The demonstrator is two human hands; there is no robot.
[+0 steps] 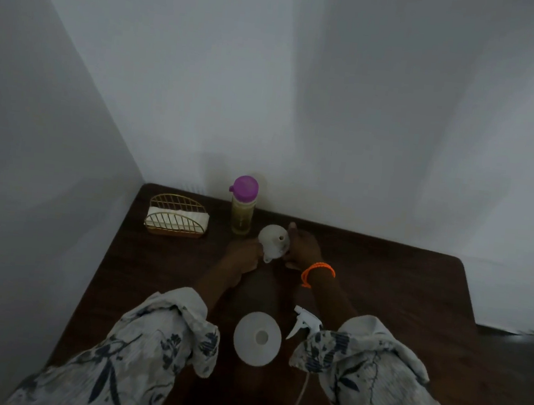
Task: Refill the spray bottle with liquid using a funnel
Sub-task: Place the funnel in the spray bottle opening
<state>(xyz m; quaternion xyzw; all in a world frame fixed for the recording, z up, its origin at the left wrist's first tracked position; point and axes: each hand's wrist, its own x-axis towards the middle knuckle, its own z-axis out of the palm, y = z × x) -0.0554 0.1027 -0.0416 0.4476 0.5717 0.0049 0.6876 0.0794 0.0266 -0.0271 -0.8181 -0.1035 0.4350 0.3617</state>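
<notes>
Step in hand: by my reading, picking up the small white plastic funnel [273, 240] so it can go into the bottle mouth; nothing is being poured yet.
Funnel: lies tilted on its side on the dark brown wooden table [397, 296], at about 12 o'clock from the bottle and well apart from it, spout towards the person.
Left hand [242, 258]: at the funnel's 8 o'clock, fingers curled against the cone's lower edge near the spout; whether it pinches or only touches I cannot tell in this dim light.
Right hand [303, 246]: at the funnel's 3 o'clock, fingers bent round the rim, thumb raised; it looks loosely closed on the funnel, with an orange braided wristband [317, 271] on the wrist.
Spray bottle: the white round plastic bottle [257, 338] stands upright between the forearms, seen from above, its neck open.
Spray head: the white trigger sprayer [304, 324] lies at the bottle's 2 o'clock, just beside it, with its tube trailing towards the person.
Liquid: the clear bottle of yellowish liquid with a purple cap [243, 208] stands at the funnel's 11 o'clock, cap on.
Doing it well: carry the funnel by the rim, turn the spout down, seat it squarely in the neck and steady the light bottle with the other hand.
Also there: a gold wire napkin holder [175, 221] at 10 o'clock.
</notes>
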